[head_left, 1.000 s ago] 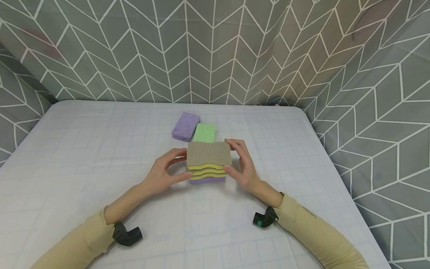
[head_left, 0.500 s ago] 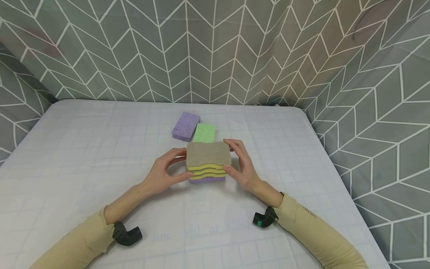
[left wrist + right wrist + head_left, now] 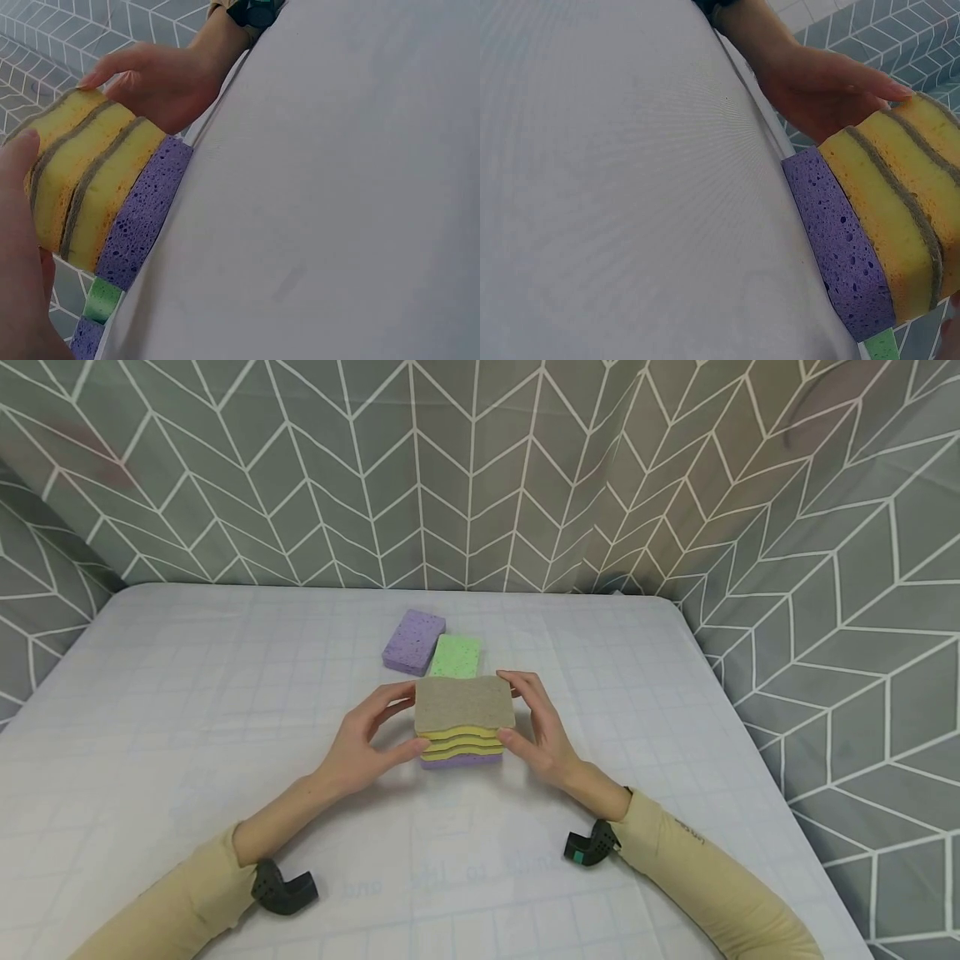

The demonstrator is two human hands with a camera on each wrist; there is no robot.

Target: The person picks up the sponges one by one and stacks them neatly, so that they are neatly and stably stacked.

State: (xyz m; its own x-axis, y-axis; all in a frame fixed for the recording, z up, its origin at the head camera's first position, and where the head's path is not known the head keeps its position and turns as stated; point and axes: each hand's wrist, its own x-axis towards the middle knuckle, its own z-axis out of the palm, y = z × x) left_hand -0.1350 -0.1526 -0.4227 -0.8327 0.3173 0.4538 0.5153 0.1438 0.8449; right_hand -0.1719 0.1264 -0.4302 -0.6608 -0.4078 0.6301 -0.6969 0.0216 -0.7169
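Note:
Three yellow sponges (image 3: pixel 465 703) with grey-brown scouring layers are stacked flat, scouring sides up, on a purple sponge (image 3: pixel 461 762) that lies on the table. My left hand (image 3: pixel 352 752) holds the stack's left end, its thumb at the near corner and fingers toward the far one. At the right end my right hand (image 3: pixel 551 743) grips in the same way. Both thumbs touch the yellow sponges, as the left wrist view shows with the top yellow sponge (image 3: pixel 67 120). Some fingertips are hidden behind the stack. Edges of the layers line up closely.
Just behind the stack lies a green sponge (image 3: pixel 455 656), partly hidden by it. A second purple sponge (image 3: pixel 414 642) lies angled at its back left, touching or nearly touching it. The white-covered table (image 3: pixel 187 693) ends at a grey patterned curtain (image 3: pixel 442 485).

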